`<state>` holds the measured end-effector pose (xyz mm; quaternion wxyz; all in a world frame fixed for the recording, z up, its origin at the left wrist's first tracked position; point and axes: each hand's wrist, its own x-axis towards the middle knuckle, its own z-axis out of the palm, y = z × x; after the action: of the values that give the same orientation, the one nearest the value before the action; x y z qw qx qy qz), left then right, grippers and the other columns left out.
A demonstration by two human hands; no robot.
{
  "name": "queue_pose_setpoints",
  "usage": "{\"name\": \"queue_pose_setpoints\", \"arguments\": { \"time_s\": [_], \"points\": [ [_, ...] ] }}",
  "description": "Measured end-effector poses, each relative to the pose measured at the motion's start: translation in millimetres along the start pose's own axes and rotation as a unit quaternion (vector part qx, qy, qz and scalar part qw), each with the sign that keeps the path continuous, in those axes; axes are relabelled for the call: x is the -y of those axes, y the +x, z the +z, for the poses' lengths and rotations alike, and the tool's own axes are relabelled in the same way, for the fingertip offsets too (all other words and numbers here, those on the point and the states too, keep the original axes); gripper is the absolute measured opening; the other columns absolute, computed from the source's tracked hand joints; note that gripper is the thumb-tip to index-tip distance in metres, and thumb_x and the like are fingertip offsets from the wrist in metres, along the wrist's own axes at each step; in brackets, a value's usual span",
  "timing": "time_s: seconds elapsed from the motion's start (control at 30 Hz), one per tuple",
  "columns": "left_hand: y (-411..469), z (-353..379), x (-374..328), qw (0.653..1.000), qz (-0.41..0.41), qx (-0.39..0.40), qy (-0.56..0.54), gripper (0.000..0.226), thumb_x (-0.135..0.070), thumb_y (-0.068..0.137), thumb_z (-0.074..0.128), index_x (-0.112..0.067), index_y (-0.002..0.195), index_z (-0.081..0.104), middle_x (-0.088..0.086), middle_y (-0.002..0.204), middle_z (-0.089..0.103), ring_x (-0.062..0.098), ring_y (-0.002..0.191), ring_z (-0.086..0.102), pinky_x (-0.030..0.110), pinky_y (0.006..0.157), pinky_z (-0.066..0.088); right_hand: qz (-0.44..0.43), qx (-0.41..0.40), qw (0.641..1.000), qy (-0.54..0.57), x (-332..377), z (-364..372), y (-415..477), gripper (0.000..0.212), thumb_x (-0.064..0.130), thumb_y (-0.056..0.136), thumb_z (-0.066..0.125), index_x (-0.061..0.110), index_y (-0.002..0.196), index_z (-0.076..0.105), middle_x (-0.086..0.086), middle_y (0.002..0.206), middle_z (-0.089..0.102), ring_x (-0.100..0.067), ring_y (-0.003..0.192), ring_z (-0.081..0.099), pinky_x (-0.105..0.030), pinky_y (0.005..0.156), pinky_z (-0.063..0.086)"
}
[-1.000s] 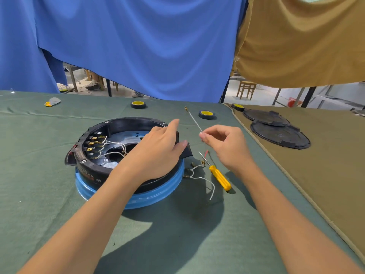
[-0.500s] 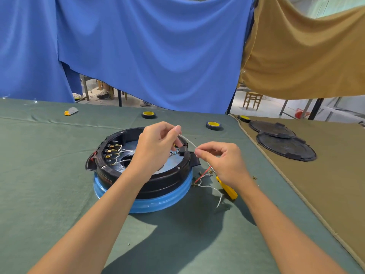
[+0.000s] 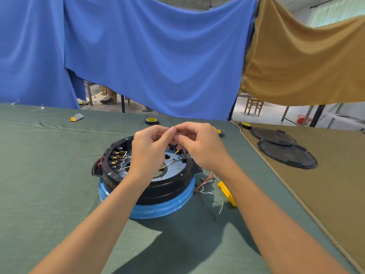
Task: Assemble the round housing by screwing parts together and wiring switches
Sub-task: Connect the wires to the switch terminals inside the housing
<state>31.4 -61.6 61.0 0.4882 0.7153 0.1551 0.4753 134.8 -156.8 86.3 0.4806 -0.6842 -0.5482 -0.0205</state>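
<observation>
Hands meet over the far half of the round housing point(image 3: 166, 187). The left hand point(image 3: 150, 149) and the right hand point(image 3: 203, 149) both have curled fingers, and thumb and forefinger of each pinch one thin wire point(image 3: 178, 133), the two sets of fingertips almost touching. Just below the fingers a yellow-tipped connector point(image 3: 177, 151) shows, close to a small black block on the housing's inner rim. Left of the fingers and lower, a row of switches point(image 3: 116, 160) with pale leads lines the inner wall. The housing sits on a blue ring point(image 3: 158, 211) on green cloth point(image 3: 49, 184). Right of the fingers and nearer the person lie loose red and white wires point(image 3: 207, 187) and a yellow-handled screwdriver point(image 3: 227, 192). Beyond the fingers rests a tape roll point(image 3: 151, 121).
</observation>
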Motion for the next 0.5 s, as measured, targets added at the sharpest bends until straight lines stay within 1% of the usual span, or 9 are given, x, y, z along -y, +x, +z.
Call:
{"name": "queue_pose_setpoints", "arguments": {
  "time_s": [0.03, 0.1, 0.17, 0.2, 0.27, 0.33, 0.4, 0.47, 0.5],
  "points": [
    [2.2, -4.6, -0.6, 1.000, 0.001, -0.003, 0.008, 0.016, -0.025, 0.094, 0.065, -0.021, 0.082, 0.075, -0.004, 0.070, 0.074, 0.005, 0.065, 0.067, 0.020, 0.063, 0.051, 0.003, 0.000, 1.000, 0.002, 2.9, 2.9, 3.7, 0.017, 0.007, 0.092, 0.062, 0.011, 0.104, 0.073, 0.006, 0.075, 0.071, -0.001, 0.059, 0.063, -0.013, 0.060, 0.049],
    [7.9, -16.8, -2.2, 0.999, 0.005, -0.011, 0.035, 0.022, -0.032, 0.096, 0.062, -0.020, 0.082, 0.074, -0.005, 0.071, 0.074, 0.006, 0.066, 0.067, 0.024, 0.065, 0.052, 0.018, -0.005, 1.000, 0.011, 6.5, 8.1, 9.6, 0.016, 0.008, 0.091, 0.064, 0.008, 0.104, 0.074, 0.009, 0.068, 0.067, 0.002, 0.048, 0.055, -0.009, 0.051, 0.041],
    [14.2, -36.0, -2.2, 0.997, 0.009, -0.036, 0.071, 0.019, -0.036, 0.096, 0.060, -0.026, 0.084, 0.069, -0.009, 0.071, 0.072, 0.005, 0.066, 0.066, 0.027, 0.067, 0.051, 0.050, 0.004, 0.997, 0.052, 9.5, 12.7, 13.5, 0.014, 0.008, 0.091, 0.064, 0.005, 0.101, 0.074, 0.001, 0.072, 0.071, 0.001, 0.044, 0.050, -0.011, 0.049, 0.038],
    [17.5, -47.8, -0.7, 0.994, 0.008, -0.055, 0.090, 0.015, -0.035, 0.096, 0.061, -0.030, 0.083, 0.067, -0.011, 0.071, 0.072, 0.005, 0.066, 0.066, 0.028, 0.067, 0.050, 0.074, 0.021, 0.992, 0.104, 11.4, 15.1, 14.6, 0.012, 0.007, 0.091, 0.064, 0.004, 0.098, 0.073, -0.003, 0.074, 0.072, -0.001, 0.043, 0.046, -0.013, 0.047, 0.037],
    [23.2, -73.0, 4.7, 0.987, -0.005, -0.090, 0.132, 0.016, -0.030, 0.095, 0.063, -0.031, 0.080, 0.066, -0.013, 0.073, 0.071, 0.012, 0.071, 0.067, 0.031, 0.072, 0.051, 0.129, 0.081, 0.957, 0.247, 17.8, 20.9, 18.1, 0.011, 0.005, 0.091, 0.063, 0.000, 0.095, 0.072, -0.008, 0.073, 0.071, -0.006, 0.044, 0.039, -0.015, 0.042, 0.033],
    [27.2, -94.9, 15.8, 0.978, -0.038, -0.114, 0.167, 0.013, -0.027, 0.093, 0.063, -0.027, 0.081, 0.068, -0.010, 0.077, 0.071, 0.019, 0.080, 0.068, 0.034, 0.079, 0.050, 0.170, 0.150, 0.918, 0.326, 25.4, 28.5, 23.7, 0.014, 0.010, 0.093, 0.062, 0.000, 0.093, 0.072, -0.008, 0.073, 0.069, -0.007, 0.045, 0.035, -0.015, 0.039, 0.030],
    [26.7, -107.1, 28.7, 0.972, -0.076, -0.123, 0.185, 0.008, -0.026, 0.092, 0.065, -0.024, 0.086, 0.070, -0.007, 0.081, 0.070, 0.022, 0.088, 0.067, 0.036, 0.084, 0.050, 0.190, 0.192, 0.898, 0.348, 31.5, 39.8, 31.1, 0.015, 0.011, 0.094, 0.061, 0.004, 0.090, 0.073, -0.007, 0.073, 0.067, -0.007, 0.043, 0.034, -0.015, 0.038, 0.029],
    [21.1, -109.4, 41.3, 0.975, -0.104, -0.108, 0.166, 0.005, -0.025, 0.091, 0.067, -0.024, 0.087, 0.069, -0.004, 0.085, 0.071, 0.022, 0.090, 0.067, 0.040, 0.088, 0.053, 0.208, 0.205, 0.900, 0.325, 34.4, 53.7, 38.0, 0.013, 0.009, 0.094, 0.061, 0.005, 0.089, 0.072, -0.005, 0.069, 0.065, -0.006, 0.041, 0.033, -0.015, 0.036, 0.027],
    [17.3, -108.6, 47.0, 0.978, -0.114, -0.097, 0.144, 0.004, -0.024, 0.091, 0.068, -0.025, 0.087, 0.069, -0.001, 0.089, 0.072, 0.023, 0.090, 0.067, 0.040, 0.087, 0.054, 0.223, 0.208, 0.901, 0.307, 34.4, 60.4, 40.5, 0.011, 0.007, 0.094, 0.060, 0.004, 0.089, 0.070, -0.005, 0.067, 0.065, -0.006, 0.040, 0.034, -0.015, 0.036, 0.027]
  ]
}}
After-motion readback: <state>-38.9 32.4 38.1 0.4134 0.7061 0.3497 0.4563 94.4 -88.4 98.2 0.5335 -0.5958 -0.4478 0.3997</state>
